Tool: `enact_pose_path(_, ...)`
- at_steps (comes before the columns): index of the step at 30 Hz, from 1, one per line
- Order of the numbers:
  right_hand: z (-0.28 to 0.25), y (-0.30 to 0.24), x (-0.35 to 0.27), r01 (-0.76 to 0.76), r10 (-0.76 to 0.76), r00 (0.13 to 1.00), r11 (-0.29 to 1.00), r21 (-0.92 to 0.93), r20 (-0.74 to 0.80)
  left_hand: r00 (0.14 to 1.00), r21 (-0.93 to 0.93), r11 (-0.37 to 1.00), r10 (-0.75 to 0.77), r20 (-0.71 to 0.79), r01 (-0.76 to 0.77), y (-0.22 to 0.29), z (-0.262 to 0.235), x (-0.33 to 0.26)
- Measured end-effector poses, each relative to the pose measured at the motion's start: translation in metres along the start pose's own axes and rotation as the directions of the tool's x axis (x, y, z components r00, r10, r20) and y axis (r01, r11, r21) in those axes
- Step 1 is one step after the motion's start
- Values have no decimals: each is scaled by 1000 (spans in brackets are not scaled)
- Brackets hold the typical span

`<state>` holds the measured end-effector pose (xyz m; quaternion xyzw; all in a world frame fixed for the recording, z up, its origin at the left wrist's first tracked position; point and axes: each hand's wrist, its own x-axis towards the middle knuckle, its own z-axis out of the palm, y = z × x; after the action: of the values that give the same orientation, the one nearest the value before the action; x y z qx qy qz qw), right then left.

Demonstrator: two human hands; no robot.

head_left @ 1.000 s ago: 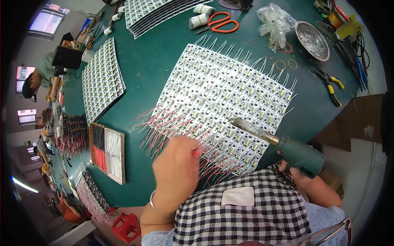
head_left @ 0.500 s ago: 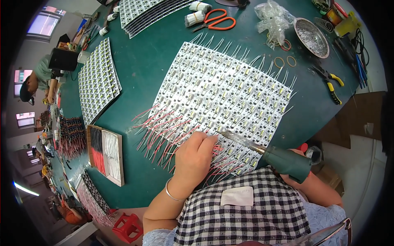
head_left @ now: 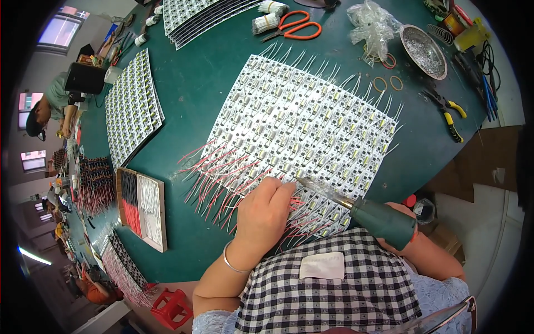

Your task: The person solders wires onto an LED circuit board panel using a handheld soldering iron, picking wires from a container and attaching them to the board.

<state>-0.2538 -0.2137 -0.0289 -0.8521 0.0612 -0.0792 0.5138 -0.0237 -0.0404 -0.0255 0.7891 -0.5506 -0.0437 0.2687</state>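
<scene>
A large sheet of small white circuit boards (head_left: 300,128) lies on the green table (head_left: 206,83), with white wires along its far edges and red wires (head_left: 222,172) fanning out at its near left. My left hand (head_left: 264,214) rests on the sheet's near edge, fingertips pinched on a wire beside the iron's tip. My right hand (head_left: 397,214) grips a dark green soldering iron (head_left: 378,220). Its metal tip (head_left: 314,186) touches the boards right next to my left fingers.
A box of red, black and white wires (head_left: 142,206) sits at the left. More board sheets (head_left: 130,106) lie beyond it. Orange scissors (head_left: 295,26), a metal bowl (head_left: 423,51), rubber bands (head_left: 386,83) and yellow-handled pliers (head_left: 448,114) are at the back right. Another person (head_left: 47,108) works far left.
My left hand moved right along the near edge toward the iron. The soldering iron's tip came down and left from above the boards onto the sheet beside my fingers.
</scene>
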Motion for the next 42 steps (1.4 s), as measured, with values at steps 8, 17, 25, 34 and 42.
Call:
enact_pose_path(8, 6, -5, -10, -190, 190, 980, 982, 6, -59, 1000, 8, 1000, 6, 7, -6, 0, 0, 1)
enact_pose_path(17, 6, -15, -13, -175, 237, 945, 948, 264, -226, 995, 11, 997, -80, 62, 80, 10, -21, -3)
enact_pose_path(25, 5, -6, -32, -217, 214, 961, 976, 1, -176, 991, 3, 1000, -12, -134, 13, 31, -43, -1)
enact_pose_path(34, 15, -6, -33, -87, 57, 981, 983, -159, -186, 996, -18, 996, 86, 13, -86, 11, 6, -4)
enact_pose_path(42, 4, 0, -27, -124, 192, 956, 949, -289, 221, 997, -25, 997, 70, 22, -70, 12, 4, -4)
